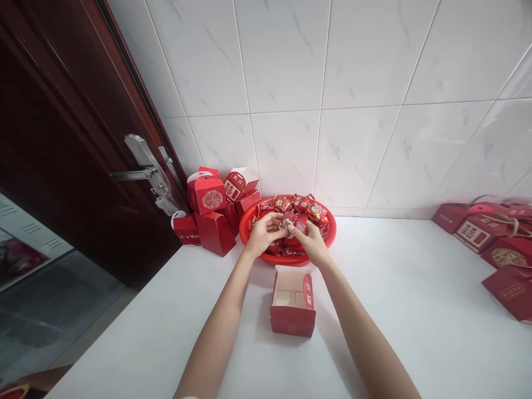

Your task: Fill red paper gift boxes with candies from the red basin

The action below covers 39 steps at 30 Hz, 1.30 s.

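Note:
Over a red oval basin (331, 239) heaped with red wrapped candies (315, 210), both hands come together. My left hand (262, 234) has its thumb and fingers closed on a red candy packet (290, 223) from the left. My right hand (311, 241) grips the right side of what looks like the same packet; whether a second one is between the fingers I cannot tell. Nearer to me on the table, between my forearms, stands a red gift box (292, 321). Its top is open, its pale inside shows no candy, and one flap rises at the right.
Several red gift boxes (213, 231) are piled left of the basin near a dark wooden door (66, 111) with a metal handle (132, 175). More red boxes (507, 252), some with cord, stand at the right. A tiled wall (286, 66) closes off the white table (399, 310).

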Available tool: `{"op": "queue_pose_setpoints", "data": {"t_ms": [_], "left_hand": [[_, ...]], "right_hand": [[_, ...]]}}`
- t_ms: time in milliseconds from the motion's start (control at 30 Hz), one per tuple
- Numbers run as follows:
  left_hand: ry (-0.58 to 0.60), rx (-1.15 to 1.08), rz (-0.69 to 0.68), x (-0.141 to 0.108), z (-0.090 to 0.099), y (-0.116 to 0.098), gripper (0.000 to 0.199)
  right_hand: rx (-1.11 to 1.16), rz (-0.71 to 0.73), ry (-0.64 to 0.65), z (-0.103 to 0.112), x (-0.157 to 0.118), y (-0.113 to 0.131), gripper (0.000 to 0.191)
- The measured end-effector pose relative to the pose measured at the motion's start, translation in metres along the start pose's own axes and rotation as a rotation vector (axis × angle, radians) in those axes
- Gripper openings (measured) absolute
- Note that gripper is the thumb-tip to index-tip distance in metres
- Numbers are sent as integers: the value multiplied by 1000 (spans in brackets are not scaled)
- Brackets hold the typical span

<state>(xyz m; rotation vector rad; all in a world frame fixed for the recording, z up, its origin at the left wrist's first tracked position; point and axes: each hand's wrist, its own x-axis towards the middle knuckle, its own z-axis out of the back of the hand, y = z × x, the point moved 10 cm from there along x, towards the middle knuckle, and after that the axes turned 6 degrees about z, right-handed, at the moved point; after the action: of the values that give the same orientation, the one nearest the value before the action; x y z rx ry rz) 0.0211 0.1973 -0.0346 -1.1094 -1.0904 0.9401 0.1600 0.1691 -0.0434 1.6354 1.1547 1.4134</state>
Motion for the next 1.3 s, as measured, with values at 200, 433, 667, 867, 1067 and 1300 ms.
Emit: {"op": "queue_pose_setpoints", "data": {"t_ms": [200,433,667,867,1067,1300], "left_hand": [[22,46,-15,0,-2,-1,50],[20,-4,-2,0,-2,3,44],[21,9,-2,1,-2,5,44],[-64,-9,-36,2,6,3,37],[-319,0,-110,0,36,-3,29],[-96,475,-93,-10,30,-18,26]], "right_hand": [[14,11,-59,5,1,-3,37],[14,6,-60,5,0,-5,38],[9,7,-68,6,1,-5,32],[53,12,-113,9,1,-6,36],[75,3,-224,19,-1,-8,34],[101,4,-308,28,-2,-10,33]]}}
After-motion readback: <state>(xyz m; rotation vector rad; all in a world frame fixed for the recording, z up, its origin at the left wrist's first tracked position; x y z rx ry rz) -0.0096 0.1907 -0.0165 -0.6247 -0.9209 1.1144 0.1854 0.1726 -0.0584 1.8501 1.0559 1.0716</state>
